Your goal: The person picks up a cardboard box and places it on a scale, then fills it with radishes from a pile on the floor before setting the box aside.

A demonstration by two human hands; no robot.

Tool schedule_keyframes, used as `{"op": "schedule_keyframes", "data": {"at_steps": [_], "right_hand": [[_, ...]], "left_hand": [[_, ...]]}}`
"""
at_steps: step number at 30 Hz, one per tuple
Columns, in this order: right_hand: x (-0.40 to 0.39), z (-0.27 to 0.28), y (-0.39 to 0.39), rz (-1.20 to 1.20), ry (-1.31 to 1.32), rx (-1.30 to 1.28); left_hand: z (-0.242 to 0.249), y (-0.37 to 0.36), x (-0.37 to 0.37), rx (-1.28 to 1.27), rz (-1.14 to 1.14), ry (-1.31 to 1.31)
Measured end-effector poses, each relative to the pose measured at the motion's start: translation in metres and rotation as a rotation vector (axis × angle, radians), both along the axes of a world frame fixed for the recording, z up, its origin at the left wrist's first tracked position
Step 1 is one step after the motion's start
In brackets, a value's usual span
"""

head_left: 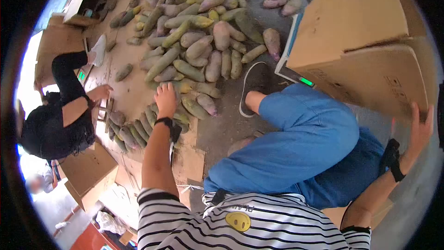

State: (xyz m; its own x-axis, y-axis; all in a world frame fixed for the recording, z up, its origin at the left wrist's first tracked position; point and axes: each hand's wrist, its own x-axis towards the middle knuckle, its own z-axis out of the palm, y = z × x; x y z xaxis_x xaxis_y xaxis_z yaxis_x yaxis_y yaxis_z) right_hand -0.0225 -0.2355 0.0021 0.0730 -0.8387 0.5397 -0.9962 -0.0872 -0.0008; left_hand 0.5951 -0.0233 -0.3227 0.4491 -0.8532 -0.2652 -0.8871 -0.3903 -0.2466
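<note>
My left hand point(165, 99) reaches over the near edge of a big heap of long, thick vegetables point(187, 41), some green, some yellowish, some dull purple. Its fingers are a little apart and no vegetable shows in them. Close to its fingertips lie a green-yellow vegetable point(199, 88) and a purple-tipped one point(206, 103). On the far right my right hand point(420, 127) rests against a large cardboard box point(370, 74), fingers stretched and spread along its lower side. The box leans over a scale point(287, 55) with a green lit display point(306, 81).
A row of green vegetables point(134, 134) lies on cardboard left of my forearm. Another person point(60, 120) in dark clothes crouches at the left, one hand point(99, 92) near that row. Cardboard boxes point(88, 169) stand behind them. My shoe point(255, 88) is beside the heap.
</note>
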Motion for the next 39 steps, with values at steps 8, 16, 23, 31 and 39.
{"op": "schedule_keyframes", "data": {"at_steps": [8, 16, 23, 31, 39], "right_hand": [[0.046, 0.005, 0.008, 0.203, 0.04, -0.096], [0.048, 0.008, 0.006, 0.421, 0.011, -0.177], [0.047, 0.006, 0.011, 0.445, 0.021, -0.237], [0.045, 0.004, 0.009, 0.43, 0.043, -0.253], [0.041, 0.0, 0.014, 0.373, -0.021, -0.185]], "left_hand": [[0.029, 0.006, -0.084, -0.546, 0.158, 0.451], [0.221, -0.084, -0.179, -1.166, 0.142, 1.189], [0.381, -0.194, -0.269, -1.477, -0.954, 1.469], [0.349, -0.233, -0.314, -1.182, -0.946, 0.829], [0.199, -0.136, -0.2, -0.83, -0.283, 0.82]]}}
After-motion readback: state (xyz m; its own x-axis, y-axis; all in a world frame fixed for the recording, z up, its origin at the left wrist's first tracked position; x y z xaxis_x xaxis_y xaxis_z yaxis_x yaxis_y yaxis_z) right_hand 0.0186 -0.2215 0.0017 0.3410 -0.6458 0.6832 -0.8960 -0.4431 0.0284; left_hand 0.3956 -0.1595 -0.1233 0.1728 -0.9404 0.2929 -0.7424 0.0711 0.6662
